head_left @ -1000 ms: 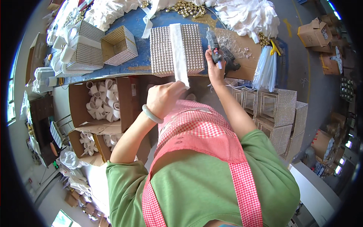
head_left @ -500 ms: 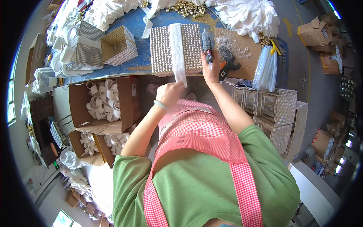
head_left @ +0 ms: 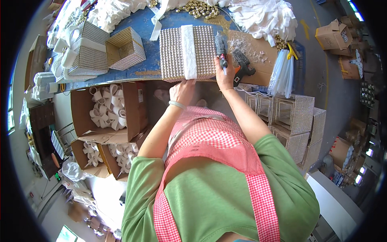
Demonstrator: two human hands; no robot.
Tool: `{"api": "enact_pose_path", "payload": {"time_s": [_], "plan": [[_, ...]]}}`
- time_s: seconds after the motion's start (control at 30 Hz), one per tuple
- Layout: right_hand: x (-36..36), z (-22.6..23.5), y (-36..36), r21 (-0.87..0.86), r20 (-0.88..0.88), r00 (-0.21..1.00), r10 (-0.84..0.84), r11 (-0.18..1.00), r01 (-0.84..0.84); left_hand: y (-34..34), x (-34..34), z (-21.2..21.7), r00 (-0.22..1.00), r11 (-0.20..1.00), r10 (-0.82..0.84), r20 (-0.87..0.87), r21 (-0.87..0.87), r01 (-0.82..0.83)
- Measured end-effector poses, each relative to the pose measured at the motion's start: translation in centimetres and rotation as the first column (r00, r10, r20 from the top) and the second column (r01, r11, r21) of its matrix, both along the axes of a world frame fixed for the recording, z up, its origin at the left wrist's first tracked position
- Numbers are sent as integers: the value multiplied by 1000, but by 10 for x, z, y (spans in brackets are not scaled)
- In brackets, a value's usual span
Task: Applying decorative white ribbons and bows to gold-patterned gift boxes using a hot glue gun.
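A box covered in silvery beads [head_left: 171, 52] lies at the table's near edge, with a fuzzy white ribbon [head_left: 188, 52] running down its middle. My left hand [head_left: 183, 92] is at the box's near lower edge, fingers curled where the ribbon folds over; the ribbon's end is hidden there. My right hand [head_left: 225, 76] is closed round a dark glue gun [head_left: 221, 48], its pale nozzle pointing toward me, close to the box's right side. A black-and-orange handle [head_left: 243, 68] shows just right of that hand; whether it belongs to the same gun I cannot tell.
Beaded boxes, one with a white bow [head_left: 86, 52] and one open [head_left: 125, 50], stand at left. Cardboard [head_left: 258, 70] and clear glue sticks [head_left: 282, 76] are at right. Below are cartons of white bows [head_left: 109, 107] and beaded frames [head_left: 292, 115]. Gold bells [head_left: 199, 10] lie behind.
My left hand has moved up and slightly right to the box's near edge. The ribbon end that hung below the box is now tucked out of sight. My right hand has stayed put.
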State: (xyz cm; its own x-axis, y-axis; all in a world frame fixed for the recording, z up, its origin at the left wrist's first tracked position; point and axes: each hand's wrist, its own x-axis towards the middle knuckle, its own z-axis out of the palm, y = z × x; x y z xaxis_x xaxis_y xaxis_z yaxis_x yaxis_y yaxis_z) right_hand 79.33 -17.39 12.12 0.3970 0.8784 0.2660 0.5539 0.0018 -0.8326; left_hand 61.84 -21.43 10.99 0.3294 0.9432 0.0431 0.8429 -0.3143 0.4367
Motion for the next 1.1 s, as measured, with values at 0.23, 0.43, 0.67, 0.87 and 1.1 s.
{"api": "enact_pose_path", "payload": {"time_s": [0.23,0.43,0.67,0.87,1.1], "plan": [[3,-9,2,-9,17,1000,11,1000,-11,0,-11,43,931,886,-356,-84,-345,308],[4,-13,3,-14,18,999,-42,999,42,96,-6,95,988,999,-27,150,43,21],[-3,-10,2,16,-14,999,-44,999,44,155,6,19,931,960,39,-363,271,66],[-2,-9,1,26,-7,999,-43,999,43,114,5,24,916,970,-21,-401,214,116],[2,-17,2,-48,-77,997,-1,999,-3,32,4,46,955,989,-77,-286,100,110]]}}
